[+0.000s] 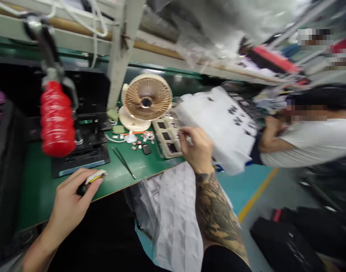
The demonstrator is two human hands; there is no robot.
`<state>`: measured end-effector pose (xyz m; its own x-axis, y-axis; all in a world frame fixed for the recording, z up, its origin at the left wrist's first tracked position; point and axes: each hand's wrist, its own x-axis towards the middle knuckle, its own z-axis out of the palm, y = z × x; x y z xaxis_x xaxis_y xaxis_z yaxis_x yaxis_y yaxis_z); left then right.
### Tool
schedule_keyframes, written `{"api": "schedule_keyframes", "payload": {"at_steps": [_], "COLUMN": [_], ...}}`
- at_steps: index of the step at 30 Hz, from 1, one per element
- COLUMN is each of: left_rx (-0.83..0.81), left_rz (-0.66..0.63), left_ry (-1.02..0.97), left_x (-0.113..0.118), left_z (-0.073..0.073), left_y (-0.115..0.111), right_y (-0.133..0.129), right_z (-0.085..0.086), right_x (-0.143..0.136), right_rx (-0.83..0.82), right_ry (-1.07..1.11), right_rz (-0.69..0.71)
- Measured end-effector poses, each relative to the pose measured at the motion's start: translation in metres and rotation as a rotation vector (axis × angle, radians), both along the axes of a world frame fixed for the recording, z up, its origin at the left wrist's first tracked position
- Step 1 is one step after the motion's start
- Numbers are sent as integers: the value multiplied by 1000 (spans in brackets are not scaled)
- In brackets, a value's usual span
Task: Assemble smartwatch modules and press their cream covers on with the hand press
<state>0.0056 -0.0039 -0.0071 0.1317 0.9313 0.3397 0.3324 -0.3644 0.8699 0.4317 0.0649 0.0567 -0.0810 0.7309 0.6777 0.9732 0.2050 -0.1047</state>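
My left hand point(73, 196) grips a small flat white part with a yellow edge point(95, 176) between thumb and fingers, above the front of the green bench. To the right, my right hand point(197, 145) has its fingers pinched together at the right edge of a beige compartment tray point(175, 154). Whether anything sits in that pinch cannot be made out. Dark flat pieces point(167, 136) lie in the tray's compartments. Between my hands, black tweezers point(124, 162) rest on the bench, near a small dark rounded piece point(146, 149).
A beige fan point(147, 102) stands behind scattered small parts point(146, 138). On the left is a black press fixture point(90, 139) with a red-handled lever point(58, 117). White plastic sheeting point(218, 124) hangs over the bench's right side. A seated co-worker point(309, 132) is at the right.
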Motion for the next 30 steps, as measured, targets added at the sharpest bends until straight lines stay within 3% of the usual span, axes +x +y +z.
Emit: {"api": "schedule_keyframes", "payload": {"at_steps": [3, 7, 11, 15, 21, 25, 30], "left_rx": [4, -8, -10, 6, -3, -47, -94], "left_rz": [-21, -47, -61, -68, -91, -107, -115], "left_ry": [-2, -14, -19, -39, -45, -62, -96], "left_x": [4, 5, 5, 7, 7, 5, 1], "left_z": [9, 12, 13, 14, 16, 15, 14], "left_y": [3, 3, 1, 1, 1, 1, 3], "right_y": [-12, -30, -36, -34, -32, -35, -37], "right_z": [-9, -23, -38, -45, -36, -31, -39], "right_x": [-67, -164, -214, -222, -217, -211, -211], "right_rx": [139, -42, -211, -238, -282, -280, -174], "right_ry": [393, 784, 890, 848, 745, 529, 248], "right_rz": [293, 653, 855, 852, 884, 908, 904]}}
